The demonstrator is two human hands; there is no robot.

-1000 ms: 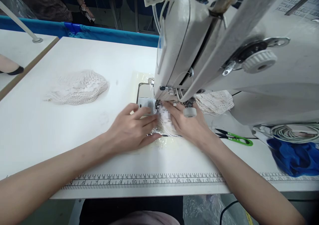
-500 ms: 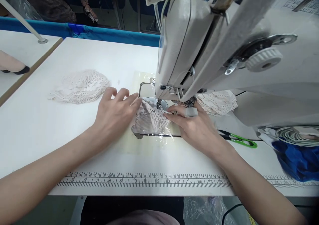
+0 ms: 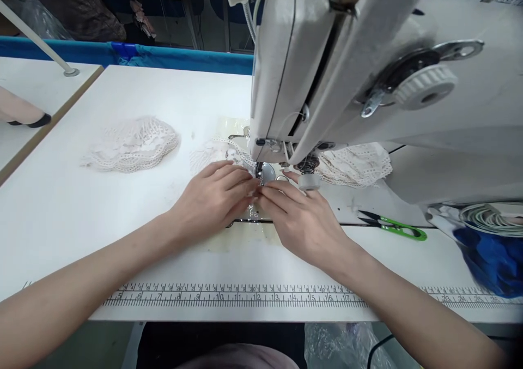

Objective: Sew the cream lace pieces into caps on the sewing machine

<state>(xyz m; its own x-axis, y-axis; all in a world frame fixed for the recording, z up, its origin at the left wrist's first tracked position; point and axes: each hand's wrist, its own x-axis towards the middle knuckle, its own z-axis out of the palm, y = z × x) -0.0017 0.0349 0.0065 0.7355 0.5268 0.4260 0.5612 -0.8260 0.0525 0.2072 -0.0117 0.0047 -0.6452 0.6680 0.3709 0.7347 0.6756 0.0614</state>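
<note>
Just in front of the presser foot point(image 3: 259, 169) of a white sewing machine point(image 3: 278, 69), my two hands meet fingertip to fingertip. My left hand point(image 3: 216, 201) is closed on a white lace piece point(image 3: 214, 151), most of which spreads out behind and left of the fingers. Pinching the same lace near the needle, my right hand point(image 3: 306, 219) lies in front of the machine head. Little of the lace shows between the fingertips. A lace stack point(image 3: 133, 144) lies to the left, and more lace pieces point(image 3: 355, 164) lie behind the right hand.
Green-handled thread snips point(image 3: 394, 227) lie right of my right wrist. A ruler strip point(image 3: 245, 295) runs along the table's front edge. Blue cloth point(image 3: 490, 254) and a coil of pale cord point(image 3: 494, 216) sit at the far right. A thin pole point(image 3: 36, 36) stands at left.
My left hand has moved right, up to the right hand. The lace that hung in front of the foot has swung to the back left. My right hand has shifted slightly left.
</note>
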